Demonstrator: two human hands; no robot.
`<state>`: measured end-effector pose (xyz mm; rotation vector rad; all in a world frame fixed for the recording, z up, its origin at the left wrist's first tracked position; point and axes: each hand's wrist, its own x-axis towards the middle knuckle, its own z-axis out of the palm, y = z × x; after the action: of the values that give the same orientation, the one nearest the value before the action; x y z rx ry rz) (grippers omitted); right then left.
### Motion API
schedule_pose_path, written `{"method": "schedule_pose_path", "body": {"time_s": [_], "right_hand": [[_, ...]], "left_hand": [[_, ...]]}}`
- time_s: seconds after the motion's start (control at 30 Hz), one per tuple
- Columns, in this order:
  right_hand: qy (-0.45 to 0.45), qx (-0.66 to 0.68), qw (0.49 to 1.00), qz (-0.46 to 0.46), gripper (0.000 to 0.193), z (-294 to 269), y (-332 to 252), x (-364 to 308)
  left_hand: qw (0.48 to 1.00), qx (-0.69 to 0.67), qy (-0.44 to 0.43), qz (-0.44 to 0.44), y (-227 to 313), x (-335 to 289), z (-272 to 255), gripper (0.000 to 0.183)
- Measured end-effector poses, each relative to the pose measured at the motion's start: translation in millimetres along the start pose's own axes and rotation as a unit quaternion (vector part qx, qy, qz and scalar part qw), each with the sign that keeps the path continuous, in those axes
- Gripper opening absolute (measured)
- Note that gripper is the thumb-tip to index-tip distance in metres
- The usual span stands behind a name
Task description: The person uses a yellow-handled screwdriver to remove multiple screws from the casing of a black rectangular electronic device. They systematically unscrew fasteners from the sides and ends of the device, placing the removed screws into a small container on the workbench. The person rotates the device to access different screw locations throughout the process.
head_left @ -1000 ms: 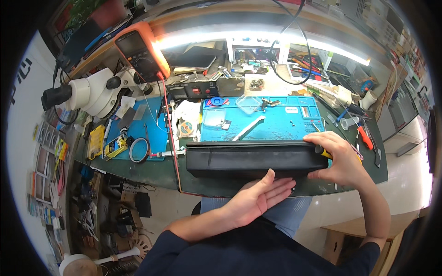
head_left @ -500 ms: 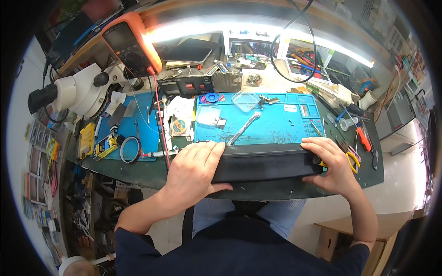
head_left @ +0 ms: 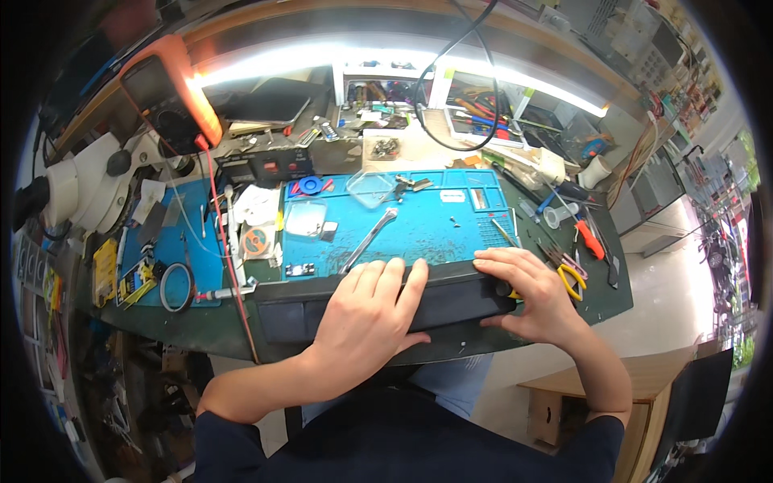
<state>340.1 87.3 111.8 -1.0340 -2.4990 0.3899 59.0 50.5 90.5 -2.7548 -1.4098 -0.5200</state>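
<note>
A long black bar-shaped case (head_left: 278, 318) lies along the front edge of the workbench, its exact kind unclear. My left hand (head_left: 366, 318) grips it around the middle, with fingers over the top and the thumb low on the near face. At the right end my right hand (head_left: 535, 294) clasps it the same way, fingers above and thumb below. Just beyond the case, a silver wrench (head_left: 369, 240) rests on a blue work mat (head_left: 419, 233). Part of the case is hidden behind both hands.
Yellow-handled pliers (head_left: 572, 283) and an orange-handled tool (head_left: 590, 239) lie right of the mat. On the left are a microscope (head_left: 84, 181), an orange multimeter (head_left: 173, 97) with a red lead, and a tape ring (head_left: 177, 287). A black cable loop (head_left: 419, 105) hangs overhead.
My left hand has slid right along the case, from its left end toward the middle, baring the left part. The whole view has swung, so the bench appears farther left.
</note>
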Motion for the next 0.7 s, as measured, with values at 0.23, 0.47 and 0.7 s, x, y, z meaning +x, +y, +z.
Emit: {"method": "schedule_pose_path", "body": {"time_s": [0.23, 0.47, 0.7], "right_hand": [[-0.001, 0.037, 0.994, 0.104, 0.035, -31, 37, 43], [-0.078, -0.053, 0.987, 0.130, 0.019, 24, 74, 114], [-0.082, -0.072, 0.994, 0.005, 0.022, 39, 40, 196]], "left_hand": [[1.000, -0.010, 0.026, 0.012, -1, 1, -3, 0.087], [1.000, 0.005, 0.028, 0.006, -1, -1, -1, 0.088], [1.000, 0.018, 0.023, 0.009, -4, -3, 1, 0.090]]}}
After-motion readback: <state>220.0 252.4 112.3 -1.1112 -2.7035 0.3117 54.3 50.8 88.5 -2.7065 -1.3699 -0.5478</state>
